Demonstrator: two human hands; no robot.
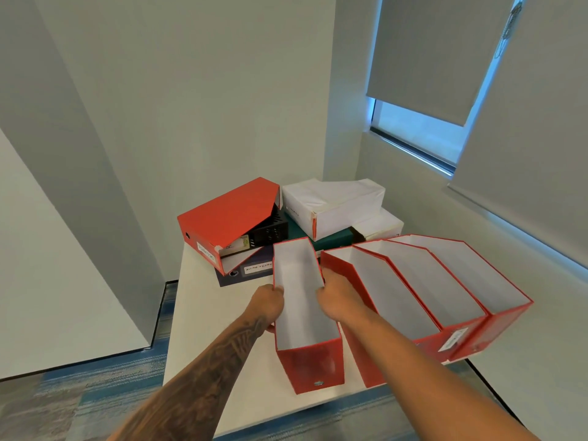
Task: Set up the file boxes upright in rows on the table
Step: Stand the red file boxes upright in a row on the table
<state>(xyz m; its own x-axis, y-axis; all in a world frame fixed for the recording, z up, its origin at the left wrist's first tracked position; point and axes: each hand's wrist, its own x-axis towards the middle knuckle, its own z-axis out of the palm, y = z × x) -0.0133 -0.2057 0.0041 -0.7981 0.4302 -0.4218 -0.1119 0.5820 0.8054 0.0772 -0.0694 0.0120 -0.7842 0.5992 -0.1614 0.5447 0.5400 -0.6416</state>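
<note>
Two bare forearms, no sleeves in view, left forearm [210, 367] covered in dark tattoo work from wrist upward, shaded patterns and lines, left hand [267, 302] bare, right forearm [413, 354] unmarked, right hand [337, 296] bare, no rings, watch or gloves seen

A white table [203, 313] bears four red file boxes [423, 300] upright in a row at near right. At its far end lies a navy binder [251, 272] under a heap of boxes.
</note>
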